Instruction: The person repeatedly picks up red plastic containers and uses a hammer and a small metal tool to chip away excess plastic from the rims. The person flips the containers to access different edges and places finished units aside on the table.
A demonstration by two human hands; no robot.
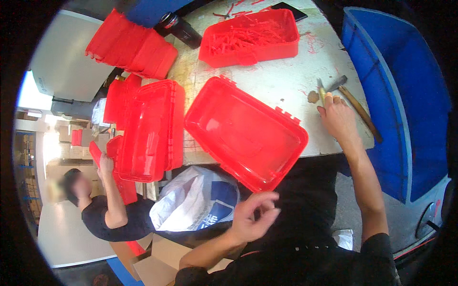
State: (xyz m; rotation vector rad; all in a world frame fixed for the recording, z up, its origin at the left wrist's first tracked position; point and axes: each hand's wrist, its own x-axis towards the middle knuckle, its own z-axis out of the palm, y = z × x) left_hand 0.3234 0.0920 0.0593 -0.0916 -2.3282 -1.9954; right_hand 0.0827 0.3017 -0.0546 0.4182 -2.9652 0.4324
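A shallow red plastic box half [245, 131] with hinge lugs lies slanted at the table's near edge, its hollow side up. My left hand [255, 217] is just below its near corner, fingers loosely bent and apart, with nothing in them. At the table's right side, my right hand [336, 114] is closed at a small knife [321, 88] with a pale handle; the fingers partly hide the grip. Close by lies a hammer [360, 112] with a wooden handle and dark head. A small brown lump [313, 97] sits left of the knife.
Red trimmings fill a red box [250, 40] at the back, beside a black bottle [181, 29]. Stacked red boxes [131, 45] and another red box [150, 128] stand left. A blue bin [381, 95] borders the right. A co-worker [112, 209] holds a red piece; a white sack [195, 200] sits below.
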